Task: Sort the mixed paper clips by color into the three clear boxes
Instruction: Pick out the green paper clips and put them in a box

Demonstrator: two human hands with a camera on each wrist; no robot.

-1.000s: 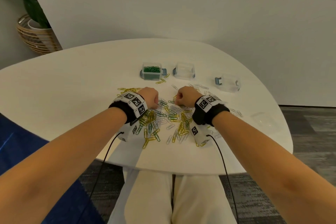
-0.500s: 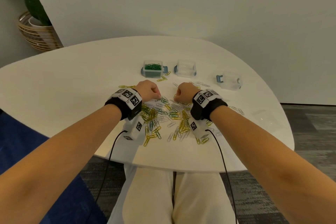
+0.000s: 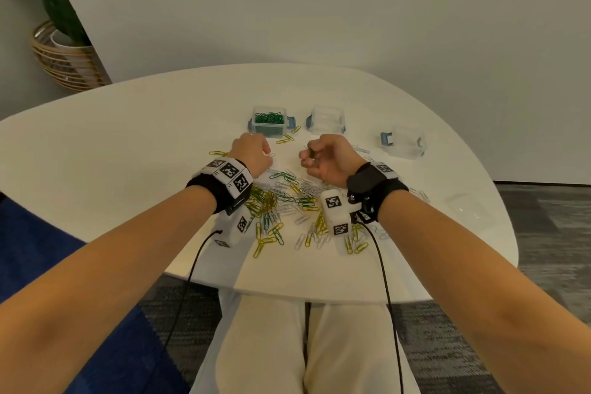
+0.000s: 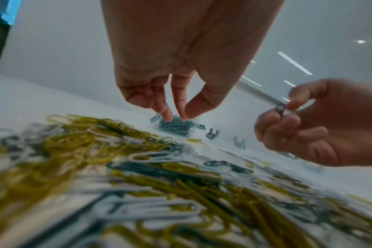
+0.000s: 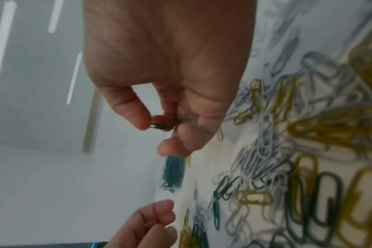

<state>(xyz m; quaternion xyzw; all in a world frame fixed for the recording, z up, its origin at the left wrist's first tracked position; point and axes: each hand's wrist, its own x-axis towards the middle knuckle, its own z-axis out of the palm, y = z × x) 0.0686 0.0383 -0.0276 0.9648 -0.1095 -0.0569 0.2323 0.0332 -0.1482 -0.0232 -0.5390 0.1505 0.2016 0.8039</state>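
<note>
A mixed pile of yellow, green and white paper clips [image 3: 287, 201] lies on the white table [image 3: 128, 150]. Behind it stand three clear boxes: the left box [image 3: 268, 125] holds green clips, while the middle box [image 3: 326, 118] and the right box [image 3: 404, 141] look empty. My right hand [image 3: 311, 160] hovers above the pile's far edge and pinches a dark green clip [image 5: 161, 125] between thumb and forefinger. My left hand [image 3: 252, 153] hangs just in front of the green box with thumb and forefinger tips [image 4: 182, 115] together. Nothing shows between them.
A few yellow clips [image 3: 287, 137] lie loose beside the green box, and more white ones [image 3: 361, 150] near the right box. A clear lid [image 3: 467, 208] rests near the table's right edge. A wicker planter [image 3: 64, 57] stands on the floor far left.
Both hands have lifted off the pile and moved forward toward the boxes. The right hand has turned palm inward with the green clip pinched in it.
</note>
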